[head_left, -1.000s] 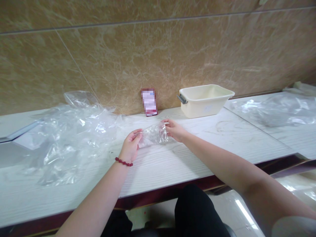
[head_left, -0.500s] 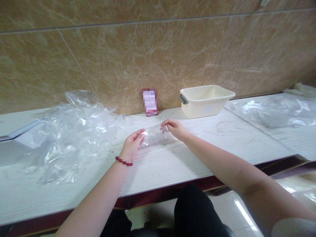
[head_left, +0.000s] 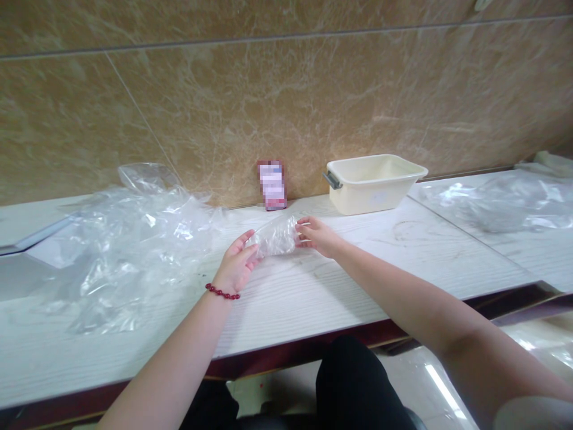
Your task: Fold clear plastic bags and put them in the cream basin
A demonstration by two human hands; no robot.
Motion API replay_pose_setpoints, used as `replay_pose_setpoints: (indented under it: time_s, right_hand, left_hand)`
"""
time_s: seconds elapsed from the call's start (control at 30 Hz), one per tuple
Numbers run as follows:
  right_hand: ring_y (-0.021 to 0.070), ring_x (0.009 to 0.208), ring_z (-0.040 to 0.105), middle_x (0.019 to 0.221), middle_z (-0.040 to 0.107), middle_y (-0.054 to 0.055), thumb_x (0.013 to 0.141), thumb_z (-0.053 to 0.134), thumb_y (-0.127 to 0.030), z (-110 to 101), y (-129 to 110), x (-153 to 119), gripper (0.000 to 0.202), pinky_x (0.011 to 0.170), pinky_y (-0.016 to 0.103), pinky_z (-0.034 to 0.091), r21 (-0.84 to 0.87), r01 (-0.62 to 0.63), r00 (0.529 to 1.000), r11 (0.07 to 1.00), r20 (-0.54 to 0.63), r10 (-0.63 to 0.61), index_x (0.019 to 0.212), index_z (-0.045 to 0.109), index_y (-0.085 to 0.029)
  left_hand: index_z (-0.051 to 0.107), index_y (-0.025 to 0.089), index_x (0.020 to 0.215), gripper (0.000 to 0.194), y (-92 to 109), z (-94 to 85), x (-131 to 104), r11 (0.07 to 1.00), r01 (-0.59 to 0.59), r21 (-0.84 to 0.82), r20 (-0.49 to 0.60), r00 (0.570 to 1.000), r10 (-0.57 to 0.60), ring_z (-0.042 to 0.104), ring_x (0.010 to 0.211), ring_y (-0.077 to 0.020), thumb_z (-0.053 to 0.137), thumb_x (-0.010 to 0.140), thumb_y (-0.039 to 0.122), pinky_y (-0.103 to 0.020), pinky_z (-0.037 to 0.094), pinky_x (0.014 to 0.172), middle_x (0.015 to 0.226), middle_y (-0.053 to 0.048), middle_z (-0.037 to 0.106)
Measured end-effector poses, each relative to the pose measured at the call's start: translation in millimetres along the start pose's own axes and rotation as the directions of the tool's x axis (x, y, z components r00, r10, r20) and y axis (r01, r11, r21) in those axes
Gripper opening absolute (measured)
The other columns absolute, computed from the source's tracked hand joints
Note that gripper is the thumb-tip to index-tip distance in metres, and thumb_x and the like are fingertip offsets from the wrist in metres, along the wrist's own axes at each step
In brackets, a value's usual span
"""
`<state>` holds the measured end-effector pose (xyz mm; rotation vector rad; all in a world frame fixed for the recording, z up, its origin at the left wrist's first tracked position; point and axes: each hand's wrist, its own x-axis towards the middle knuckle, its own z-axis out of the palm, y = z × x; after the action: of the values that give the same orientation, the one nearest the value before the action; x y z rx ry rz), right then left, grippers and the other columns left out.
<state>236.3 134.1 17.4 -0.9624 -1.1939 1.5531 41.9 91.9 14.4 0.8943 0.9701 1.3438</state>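
Between my hands, just above the white wood-grain table (head_left: 358, 275), is a clear plastic bag (head_left: 275, 237), crinkled and shiny. My left hand (head_left: 239, 260), with a red bead bracelet (head_left: 222, 292) at the wrist, pinches the bag's left end between thumb and fingers. At the opposite end, my right hand (head_left: 317, 236) has its fingertips on the bag's edge, the fingers curled around it. A large heap of clear plastic bags (head_left: 147, 239) lies to the left of my left hand.
A cream plastic bin (head_left: 369, 197) with a grey handle stands at the back right. A phone (head_left: 272, 186) leans against the brown marbled wall (head_left: 250, 107). More clear plastic (head_left: 514, 200) lies at the far right, past a table seam. The table's dark front edge (head_left: 308, 352) is near my knees.
The bag has gone from stretched out flat to shorter and bunched between my hands. My right hand's fingers have shifted from a tight pinch to spread along its edge.
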Motion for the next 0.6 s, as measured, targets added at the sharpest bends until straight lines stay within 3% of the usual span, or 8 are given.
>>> replay_pose_setpoints:
  time_s: [0.13,0.3,0.47,0.6]
  right_hand:
    - [0.0081,0.058,0.054,0.068,0.051,-0.001,0.071,0.052,-0.028,3,-2,-6,0.016,0.055,0.024,0.047,-0.083,-0.104,0.983,0.991,0.142,0.115,0.076,0.042,-0.018]
    - [0.0092,0.06,0.056,0.069,0.054,0.002,0.072,0.053,-0.03,6,-5,-11,0.018,0.053,0.022,0.047,-0.077,-0.148,0.973,0.986,0.168,0.159,0.075,0.041,-0.017]
    - [0.0084,0.064,0.056,0.073,0.055,0.002,0.068,0.057,-0.021,5,-1,-11,0.016,0.058,0.021,0.047,-0.015,-0.225,0.95,0.974,0.221,0.223,0.073,0.043,-0.016]
    - [0.0077,0.06,0.056,0.065,0.055,0.0,0.064,0.059,-0.015,6,3,-11,0.023,0.057,0.02,0.046,0.039,-0.214,0.966,0.976,0.159,0.206,0.072,0.038,-0.017]
  left_hand:
    - [0.049,0.02,0.099,0.038,0,-2.1,2,0.999,0.002,-0.032,-0.044,0.999,-0.004,0.057,0.068,-0.0107,0.056,0.063,0.009,-0.024,0.046,0.06,0.08,-0.001,0.058]
    - [0.049,0.02,0.098,0.038,0,-2.4,4,0.999,0.003,-0.048,-0.083,0.997,-0.007,0.058,0.065,-0.0102,0.055,0.063,0.008,-0.023,0.046,0.059,0.077,-0.001,0.058]
    - [0.05,0.021,0.098,0.039,0,-1.1,3,0.999,-0.034,-0.011,-0.079,0.996,0.033,0.057,0.067,-0.01,0.059,0.061,0.011,-0.023,0.046,0.059,0.08,0.0,0.057]
    - [0.049,0.021,0.097,0.041,0,4.5,-1,0.997,-0.078,0.006,-0.055,0.995,0.079,0.056,0.07,-0.0099,0.06,0.059,0.011,-0.024,0.045,0.064,0.085,0.0,0.056]
